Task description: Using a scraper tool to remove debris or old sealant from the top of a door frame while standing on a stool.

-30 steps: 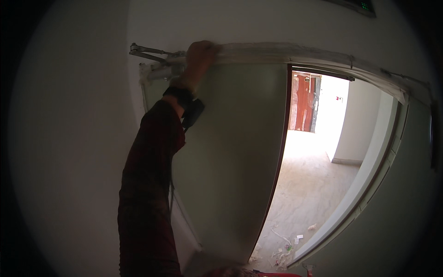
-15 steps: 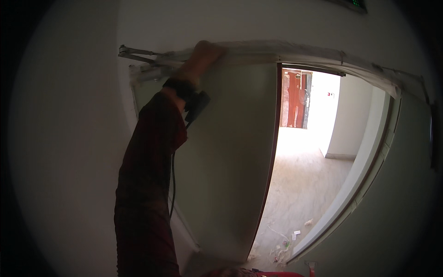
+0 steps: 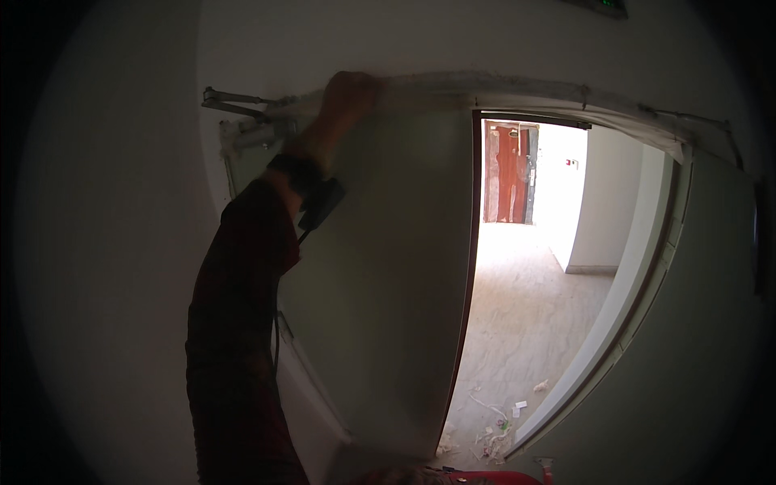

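Note:
My left hand (image 3: 349,95) is raised to the top of the door frame, knuckles up and fingers curled. Its fingertips are lost in shadow against the whitish film-like covering (image 3: 453,83) along the lintel, so what they grip, if anything, is unclear. A dark strap with a small black device (image 3: 322,204) sits on the wrist, and a cable runs down from it. Behind the forearm stands a greenish-grey door panel (image 3: 388,259) with a dark reddish edge. My right hand is out of view.
A metal door-closer arm (image 3: 234,103) juts out left of the hand; another arm (image 3: 695,121) is at the upper right. Through the opening lie a pale floor (image 3: 525,323), a red door (image 3: 508,174) and scattered litter (image 3: 497,440). A white frame post (image 3: 602,360) bounds the right side.
The whole view has shifted slightly, with the doorway now a little further left. My left hand stays up at the lintel, its fingers still curled.

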A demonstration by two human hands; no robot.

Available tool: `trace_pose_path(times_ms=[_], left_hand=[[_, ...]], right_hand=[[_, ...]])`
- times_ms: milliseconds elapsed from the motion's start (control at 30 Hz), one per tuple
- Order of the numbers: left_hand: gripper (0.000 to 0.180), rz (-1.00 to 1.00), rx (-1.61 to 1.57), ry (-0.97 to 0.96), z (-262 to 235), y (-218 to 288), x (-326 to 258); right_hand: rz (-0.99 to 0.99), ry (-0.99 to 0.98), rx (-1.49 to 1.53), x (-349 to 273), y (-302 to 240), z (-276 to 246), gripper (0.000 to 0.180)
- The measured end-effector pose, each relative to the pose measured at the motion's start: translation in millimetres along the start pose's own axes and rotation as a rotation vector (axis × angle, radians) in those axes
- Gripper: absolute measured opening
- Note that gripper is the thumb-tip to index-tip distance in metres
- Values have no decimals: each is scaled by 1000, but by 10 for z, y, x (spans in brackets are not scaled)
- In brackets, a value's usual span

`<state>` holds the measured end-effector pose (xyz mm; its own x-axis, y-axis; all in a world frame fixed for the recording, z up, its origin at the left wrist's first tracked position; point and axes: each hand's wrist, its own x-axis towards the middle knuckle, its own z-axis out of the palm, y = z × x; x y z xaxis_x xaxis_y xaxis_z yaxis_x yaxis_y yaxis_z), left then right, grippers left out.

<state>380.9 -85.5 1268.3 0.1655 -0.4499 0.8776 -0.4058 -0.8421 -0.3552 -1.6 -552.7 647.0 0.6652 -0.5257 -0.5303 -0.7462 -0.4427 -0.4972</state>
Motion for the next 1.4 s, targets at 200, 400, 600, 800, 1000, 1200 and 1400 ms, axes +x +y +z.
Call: trace_pose_path(times_ms=[200,400,600,800,1000,1200,1400], left_hand=[[20,-258,-129,-305,-142,-16,-5],[30,95,-357,-155,225,-126,85],[17,-8,-250,157,547,-175,31],[15,-63,104,2,416,102,397],[28,-125,-212,25,265,141,79],[9,168,-39,46,249,239,72],[12,-92,-287,-96,579,561,381]], right_hand=[[-121,-74,23,387,239,71,39],[-72,-111,95,532,398,205,36],[-102,-11,-7,764,645,447,36],[-81,-22,14,678,717,406,40],[-114,12,-74,1006,851,483,40],[-178,-45,-37,947,633,336,37],[-866,911,-374,737,615,481,34]])
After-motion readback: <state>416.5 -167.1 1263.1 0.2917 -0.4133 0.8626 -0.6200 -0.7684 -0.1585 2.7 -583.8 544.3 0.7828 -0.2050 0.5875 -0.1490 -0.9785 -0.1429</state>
